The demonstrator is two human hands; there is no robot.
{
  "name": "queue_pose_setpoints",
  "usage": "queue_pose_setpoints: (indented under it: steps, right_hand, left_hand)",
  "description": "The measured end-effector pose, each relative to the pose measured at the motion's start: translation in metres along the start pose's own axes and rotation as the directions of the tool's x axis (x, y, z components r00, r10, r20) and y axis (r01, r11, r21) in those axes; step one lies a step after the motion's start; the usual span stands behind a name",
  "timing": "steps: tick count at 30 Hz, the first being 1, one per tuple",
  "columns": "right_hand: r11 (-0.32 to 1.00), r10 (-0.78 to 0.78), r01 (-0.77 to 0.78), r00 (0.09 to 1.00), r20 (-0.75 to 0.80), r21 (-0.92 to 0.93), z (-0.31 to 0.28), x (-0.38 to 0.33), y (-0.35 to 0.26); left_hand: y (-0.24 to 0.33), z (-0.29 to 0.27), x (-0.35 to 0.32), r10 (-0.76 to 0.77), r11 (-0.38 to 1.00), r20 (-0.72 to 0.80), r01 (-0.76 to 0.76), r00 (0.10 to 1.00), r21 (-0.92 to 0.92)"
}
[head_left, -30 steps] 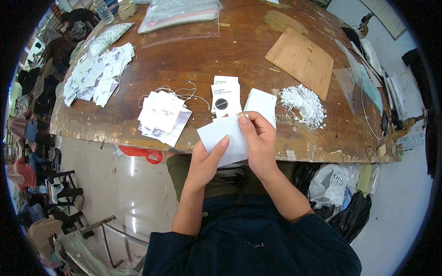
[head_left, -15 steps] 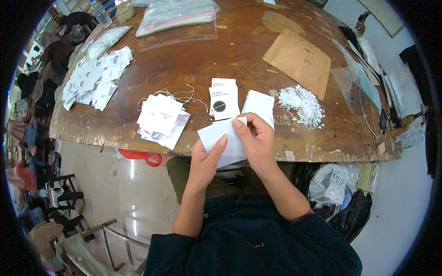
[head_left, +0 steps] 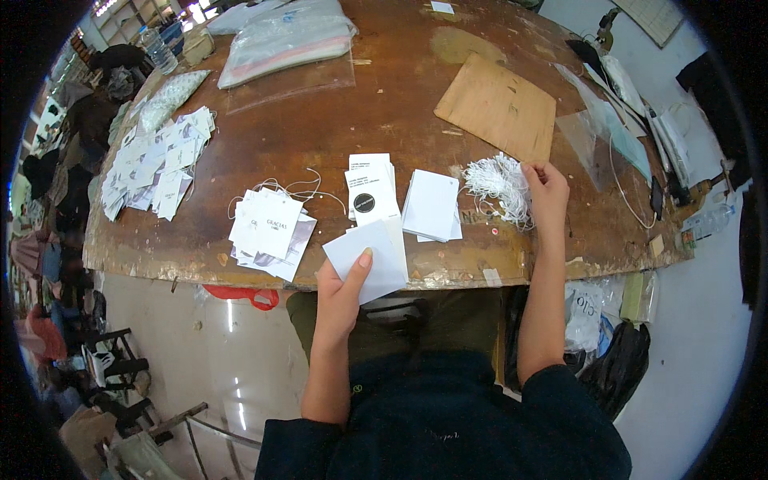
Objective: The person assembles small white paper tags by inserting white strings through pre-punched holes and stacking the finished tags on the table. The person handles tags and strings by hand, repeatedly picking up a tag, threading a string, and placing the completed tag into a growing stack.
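Observation:
My left hand [head_left: 340, 298] pinches a blank white card [head_left: 370, 258] between thumb and fingers at the table's near edge. Whether more cards lie under it, I cannot tell. My right hand [head_left: 547, 198] has its thumb and fingertips pressed together at the right side of a bundle of white tag strings [head_left: 494, 186]; any strand in its grip is too small to make out. Just beyond the held card lies a stack of printed cards [head_left: 370, 174] with a black circle. Right of it sits a stack of blank white cards [head_left: 432, 203].
Strung hang tags [head_left: 272, 228] lie left of the printed cards, and a bigger tag heap [head_left: 156, 164] farther left. Plastic bags [head_left: 288, 44] rest at the back of the wooden table [head_left: 400, 104]. A tan board [head_left: 500, 104] lies behind the strings.
My right hand has let go of the white card and moved right to the string bundle. My left hand keeps the card, now slightly lower and to the left.

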State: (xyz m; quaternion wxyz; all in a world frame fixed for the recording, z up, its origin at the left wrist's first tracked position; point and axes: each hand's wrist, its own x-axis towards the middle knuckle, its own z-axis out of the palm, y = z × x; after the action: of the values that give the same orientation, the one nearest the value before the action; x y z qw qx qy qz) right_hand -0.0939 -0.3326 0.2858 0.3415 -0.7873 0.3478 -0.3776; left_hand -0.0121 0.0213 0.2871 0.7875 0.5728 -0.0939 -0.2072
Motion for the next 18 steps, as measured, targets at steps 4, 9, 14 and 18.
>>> queue_pose_setpoints:
  steps: [4, 9, 14, 18]
  right_hand:
    - [0.985, -0.038, 0.05, 0.997, -0.072, 0.167, -0.012, -0.001, -0.023]
    - [0.945, -0.228, 0.272, 0.945, -0.234, 0.18, -0.022, -0.003, -0.044]
    - [0.854, -0.197, 0.313, 0.934, -0.297, 0.417, -0.012, -0.006, -0.052]
    - [0.745, -0.259, 0.443, 0.881, -0.396, 0.498, -0.003, -0.015, -0.059]
  left_hand:
    - [0.003, -0.004, -0.002, -0.023, 0.999, -0.021, 0.022, 1.0, -0.042]
    - [0.004, -0.002, -0.004, -0.013, 0.999, -0.024, 0.012, 1.0, -0.051]
    - [0.003, -0.002, -0.001, -0.032, 0.999, 0.021, 0.033, 0.999, -0.017]
    - [0.002, -0.004, 0.0, 0.018, 1.0, -0.003, -0.018, 1.0, -0.008]
